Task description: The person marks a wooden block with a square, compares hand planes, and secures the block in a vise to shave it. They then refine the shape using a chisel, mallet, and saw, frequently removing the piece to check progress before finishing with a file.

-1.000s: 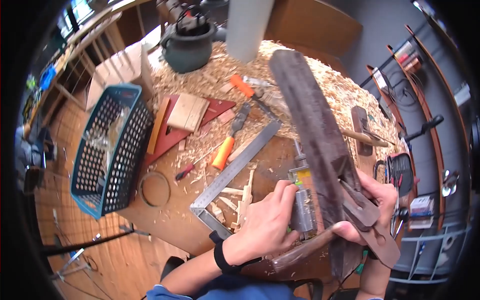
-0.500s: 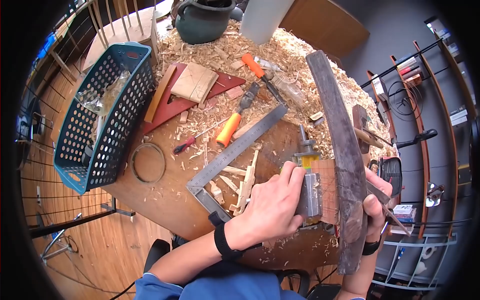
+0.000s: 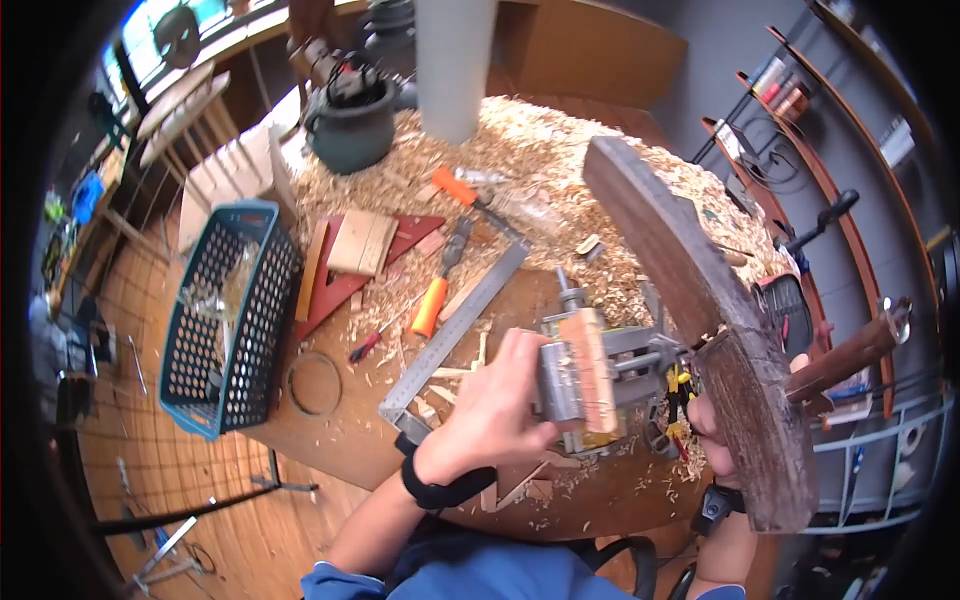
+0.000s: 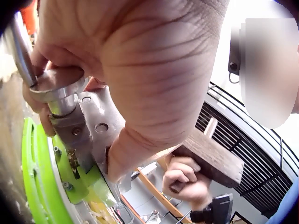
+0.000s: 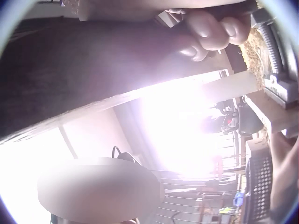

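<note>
A vise (image 3: 560, 385) clamps a reddish-brown wooden block (image 3: 592, 370) with its end facing up. My left hand (image 3: 495, 410) grips the near metal jaw of the vise, thumb and fingers round it; in the left wrist view the hand (image 4: 154, 70) covers much of the metal. To the right, my right hand (image 3: 712, 440) holds a long dark wooden hand plane (image 3: 740, 350), tilted and raised beside the vise. Its round cross handle (image 3: 850, 355) sticks out to the right. In the right wrist view curled fingers (image 5: 205, 32) lie at the plane body (image 5: 70, 79).
Wood shavings (image 3: 560, 140) cover the back of the table. A steel square (image 3: 455, 330), orange-handled chisels (image 3: 430, 305) and a red triangle (image 3: 330, 285) lie left of the vise. A teal basket (image 3: 225, 320) stands at the left edge, and pliers (image 3: 678, 400) lie right of the vise.
The plane has moved right, away from the vise, and turned so its side and cross handle show. More of the clamped block is visible. My left hand stays on the vise.
</note>
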Demonstrator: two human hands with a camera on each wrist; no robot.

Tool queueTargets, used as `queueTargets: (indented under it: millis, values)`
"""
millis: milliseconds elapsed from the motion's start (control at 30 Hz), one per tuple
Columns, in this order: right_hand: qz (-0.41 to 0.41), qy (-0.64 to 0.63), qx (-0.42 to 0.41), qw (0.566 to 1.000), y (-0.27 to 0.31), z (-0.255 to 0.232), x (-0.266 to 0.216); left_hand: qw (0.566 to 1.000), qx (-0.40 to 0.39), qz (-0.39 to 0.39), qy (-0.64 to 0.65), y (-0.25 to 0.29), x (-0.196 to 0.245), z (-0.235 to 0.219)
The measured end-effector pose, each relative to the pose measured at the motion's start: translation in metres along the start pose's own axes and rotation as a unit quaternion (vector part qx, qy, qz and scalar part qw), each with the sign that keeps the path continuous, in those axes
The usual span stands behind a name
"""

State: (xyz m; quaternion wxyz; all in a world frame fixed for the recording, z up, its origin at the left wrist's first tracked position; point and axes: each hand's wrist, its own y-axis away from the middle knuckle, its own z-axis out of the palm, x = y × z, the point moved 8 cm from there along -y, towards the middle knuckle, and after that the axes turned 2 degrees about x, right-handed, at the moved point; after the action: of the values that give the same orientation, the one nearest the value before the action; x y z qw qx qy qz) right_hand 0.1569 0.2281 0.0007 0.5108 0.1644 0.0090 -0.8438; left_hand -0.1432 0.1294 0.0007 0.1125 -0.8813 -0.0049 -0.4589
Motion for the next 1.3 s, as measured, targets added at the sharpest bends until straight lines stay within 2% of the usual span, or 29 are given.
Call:
queueTargets:
  millis: [33,100,167,233,267,367,400,433,467,500,567,600,667,700,767,833,1000,1033,1100,1133,1167,1200,1300]
  values:
    - [0.032,-0.005,-0.034,0.999,0.004,0.002,0.01,1.0,-0.008,-0.007,0.013,-0.001,-0.001,-0.006]
    - [0.033,-0.008,-0.068,0.997,0.015,0.017,0.027,0.999,-0.01,-0.022,0.042,-0.001,-0.006,-0.015]
    - [-0.142,0.133,0.031,0.98,0.002,0.047,0.039,0.999,0.003,0.026,0.042,-0.003,-0.005,-0.024]
    - [-0.229,0.196,0.093,0.949,-0.002,0.055,0.042,0.997,-0.002,-0.004,0.075,-0.002,-0.018,-0.024]
    - [-0.222,0.159,0.075,0.959,-0.005,0.056,0.049,0.996,-0.023,-0.012,0.088,-0.002,-0.023,-0.023]
    - [-0.214,0.061,-0.057,0.973,-0.007,0.064,0.06,0.99,-0.052,-0.043,0.122,-0.007,-0.027,-0.023]
    - [-0.203,0.051,0.013,0.978,-0.003,0.052,0.064,0.995,-0.041,-0.042,0.081,-0.004,-0.021,-0.026]
    - [-0.196,0.025,0.027,0.98,-0.001,0.047,0.067,0.998,-0.03,-0.042,0.041,-0.001,-0.011,-0.032]
    - [-0.189,-0.001,0.042,0.981,0.0,0.042,0.07,0.999,-0.001,0.002,-0.034,0.002,-0.002,-0.038]
    - [-0.183,-0.027,0.057,0.981,0.002,0.036,0.073,0.984,0.035,0.049,-0.169,0.003,0.023,-0.05]
    - [-0.18,-0.026,0.0,0.983,0.001,0.036,0.076,0.972,0.098,0.087,-0.197,0.007,0.073,-0.072]
    - [-0.178,-0.026,-0.02,0.983,0.001,0.038,0.077,0.972,0.096,0.086,-0.198,0.007,0.09,-0.071]
    - [-0.176,-0.017,-0.02,0.984,0.001,0.041,0.078,0.967,0.109,0.174,-0.152,0.012,0.135,-0.064]
    - [-0.173,-0.007,-0.012,0.985,0.002,0.041,0.08,0.957,0.066,0.201,-0.2,0.014,0.151,-0.048]
    - [-0.175,0.027,0.019,0.984,0.003,0.04,0.083,0.948,0.02,0.238,-0.212,0.017,0.176,-0.018]
    - [-0.177,0.07,0.053,0.98,0.007,0.041,0.085,0.93,0.025,0.272,-0.244,0.023,0.178,0.009]
    - [-0.179,0.205,0.164,0.948,0.017,0.032,0.09,0.912,0.027,0.269,-0.31,0.028,0.173,0.025]
    - [-0.179,0.26,0.178,0.932,0.018,0.031,0.091,0.912,0.033,0.258,-0.317,0.023,0.173,0.023]
    - [-0.216,0.473,0.144,0.842,0.017,0.046,0.086,0.899,0.047,0.264,-0.347,0.017,0.17,0.016]
    - [-0.165,0.256,0.017,0.952,0.003,0.056,0.096,0.912,0.084,0.243,-0.319,0.015,0.169,0.005]
    - [-0.143,0.139,-0.053,0.978,0.001,0.067,0.099,0.923,0.119,0.223,-0.289,0.012,0.166,-0.005]
    - [-0.105,0.021,-0.118,0.987,0.0,0.078,0.103,0.929,0.143,0.238,-0.245,0.015,0.162,-0.013]
    - [-0.105,0.068,-0.037,0.991,0.002,0.076,0.103,0.944,0.128,0.237,-0.191,0.01,0.157,-0.037]
